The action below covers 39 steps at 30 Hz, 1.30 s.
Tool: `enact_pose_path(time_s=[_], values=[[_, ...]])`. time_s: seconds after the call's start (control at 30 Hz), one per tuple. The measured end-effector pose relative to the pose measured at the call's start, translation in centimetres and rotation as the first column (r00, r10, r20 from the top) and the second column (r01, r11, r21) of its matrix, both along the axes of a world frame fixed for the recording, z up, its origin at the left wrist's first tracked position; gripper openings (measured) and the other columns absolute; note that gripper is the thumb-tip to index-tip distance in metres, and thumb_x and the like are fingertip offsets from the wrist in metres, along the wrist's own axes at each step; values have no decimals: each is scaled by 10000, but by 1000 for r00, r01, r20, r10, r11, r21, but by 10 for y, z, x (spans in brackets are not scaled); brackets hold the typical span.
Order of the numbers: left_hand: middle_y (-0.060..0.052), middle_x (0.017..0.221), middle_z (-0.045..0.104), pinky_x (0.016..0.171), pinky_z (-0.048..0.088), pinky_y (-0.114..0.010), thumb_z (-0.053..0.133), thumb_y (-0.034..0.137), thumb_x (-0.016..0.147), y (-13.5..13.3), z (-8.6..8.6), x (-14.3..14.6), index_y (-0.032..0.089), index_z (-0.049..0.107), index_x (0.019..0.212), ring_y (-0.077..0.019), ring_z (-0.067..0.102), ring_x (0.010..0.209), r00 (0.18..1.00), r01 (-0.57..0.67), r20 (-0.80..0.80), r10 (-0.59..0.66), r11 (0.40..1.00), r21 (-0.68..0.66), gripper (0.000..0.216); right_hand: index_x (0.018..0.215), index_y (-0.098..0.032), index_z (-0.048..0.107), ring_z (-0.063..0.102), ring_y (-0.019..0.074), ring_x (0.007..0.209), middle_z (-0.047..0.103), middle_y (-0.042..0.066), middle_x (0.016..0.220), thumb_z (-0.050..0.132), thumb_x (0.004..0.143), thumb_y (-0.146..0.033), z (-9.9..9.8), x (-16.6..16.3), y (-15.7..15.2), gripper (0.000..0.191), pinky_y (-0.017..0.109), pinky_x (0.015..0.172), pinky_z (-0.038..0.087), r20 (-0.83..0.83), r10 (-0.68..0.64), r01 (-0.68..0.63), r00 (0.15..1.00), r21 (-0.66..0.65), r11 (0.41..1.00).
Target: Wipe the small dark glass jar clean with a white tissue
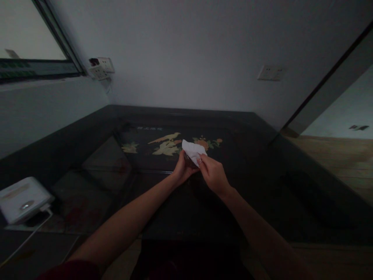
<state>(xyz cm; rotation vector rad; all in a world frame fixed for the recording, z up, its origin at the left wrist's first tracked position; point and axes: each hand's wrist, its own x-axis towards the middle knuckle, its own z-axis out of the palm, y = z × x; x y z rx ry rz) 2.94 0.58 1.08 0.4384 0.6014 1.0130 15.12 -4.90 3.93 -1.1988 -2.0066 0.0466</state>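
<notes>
Both my hands meet over the middle of a dark glossy table (pixel 244 163) painted with birds and flowers. My left hand (pixel 182 171) is curled around a small dark object (pixel 190 161) that I cannot make out. My right hand (pixel 212 175) pinches a crumpled white tissue (pixel 192 151) against the top of that object. The room is dim, so the object's shape stays unclear.
A white box-shaped device (pixel 21 198) with a cable lies at the table's left front corner. Wall sockets (pixel 100 67) sit in the far left corner and another socket plate (pixel 271 72) on the back wall. A wooden floor (pixel 340 159) lies to the right.
</notes>
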Motion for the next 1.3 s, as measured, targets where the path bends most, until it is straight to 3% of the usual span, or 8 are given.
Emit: enact_pose_path(time_s=[0.17,0.53,0.83,1.07,1.3], values=[[-80,840,714,718,532,-317,301,451,963,-1,-1,1,157,675,903,-187,650,743,999,29,-14,-29,999,30,479,1027,-171,631,677,218,904,716,114,987,364,966,-237,2,-1,-2,282,314,822,514,-14,19,-19,1000,-3,1000],[-79,869,717,670,528,-277,253,456,980,-1,0,2,156,681,925,-179,651,765,999,25,-36,-24,999,31,526,1057,-141,640,677,234,919,717,135,1015,368,964,-237,2,0,-3,303,329,826,510,-2,-6,6,1000,-2,1000],[-73,883,706,693,521,-289,276,460,975,0,-2,2,159,681,922,-171,637,758,1000,20,-9,-20,999,34,507,1189,-143,605,667,235,965,706,139,1072,365,954,-213,0,1,0,344,354,847,516,20,34,-35,999,20,999],[-88,956,703,771,532,-330,292,442,973,-1,-1,2,171,685,931,-197,640,861,998,34,-46,-31,998,52,479,1064,-139,637,669,225,852,717,126,943,370,961,-237,2,1,-2,303,318,776,499,21,-39,39,999,16,999],[-87,949,703,756,541,-332,287,424,975,-2,-1,3,172,685,907,-196,641,855,997,24,-70,-20,998,50,476,934,-156,639,658,201,778,710,103,872,392,957,-242,4,2,-2,262,283,730,476,-24,-26,26,999,13,1000]])
